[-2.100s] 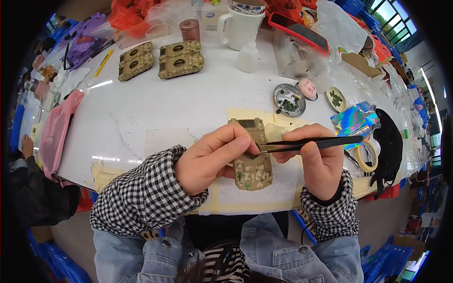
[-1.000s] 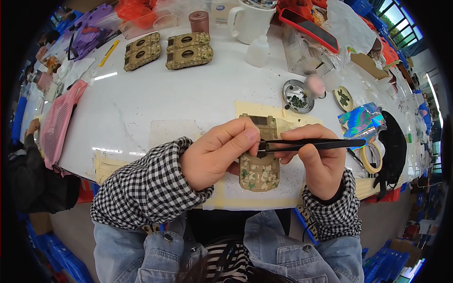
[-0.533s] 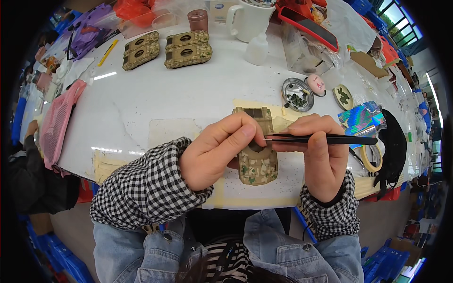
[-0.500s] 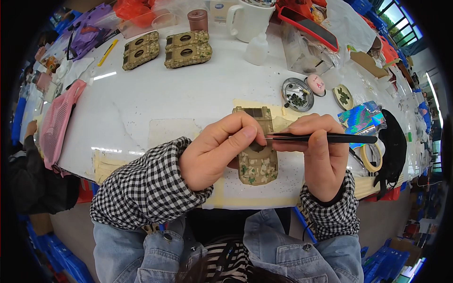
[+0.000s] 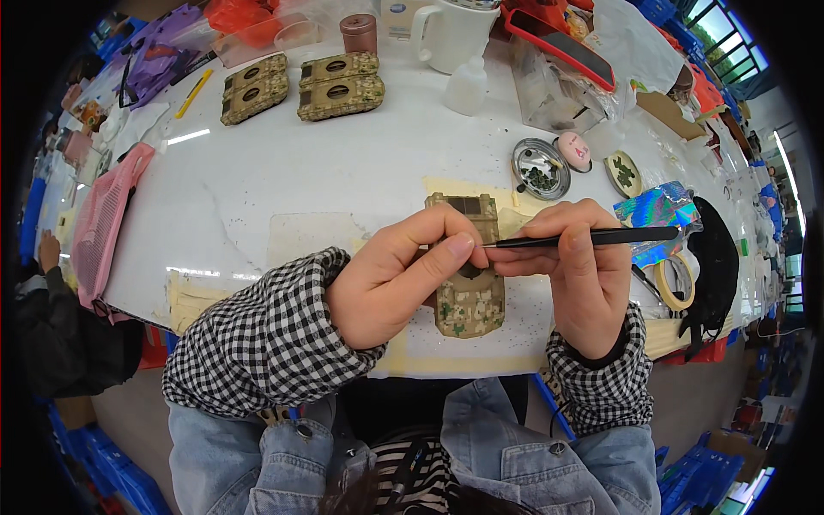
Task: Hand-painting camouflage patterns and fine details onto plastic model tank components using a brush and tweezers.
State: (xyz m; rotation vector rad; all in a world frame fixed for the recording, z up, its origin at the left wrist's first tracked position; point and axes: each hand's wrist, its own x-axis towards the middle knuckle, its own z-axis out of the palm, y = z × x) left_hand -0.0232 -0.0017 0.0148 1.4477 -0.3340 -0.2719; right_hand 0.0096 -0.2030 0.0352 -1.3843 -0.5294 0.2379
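Note:
My right hand (image 5: 584, 266) is closed around black tweezers (image 5: 622, 236), their tips pointing left. At those tips, the thumb and forefinger of my left hand (image 5: 403, 266) are pinched together; whatever lies between them is too small to make out. Below both hands a camouflage model tank hull (image 5: 468, 305) rests on the table, its round opening partly covered by my fingers. To the right, a round metal dish (image 5: 554, 160) holds small dark green parts. Beside it, an oval lid (image 5: 624, 175) carries more green pieces.
Several camouflage hulls (image 5: 341, 99) stand at the back left near a yellow knife (image 5: 195, 93). A white mug (image 5: 451, 39) and small bottle (image 5: 467, 88) are at the back. Tape (image 5: 675, 281) lies at right, a pink mesh basket (image 5: 112, 223) at left. Another person's hand (image 5: 50, 251) shows far left.
The rear end of the tweezers has tilted upward, while their tips stay at my left fingers. Both hands have otherwise hardly moved.

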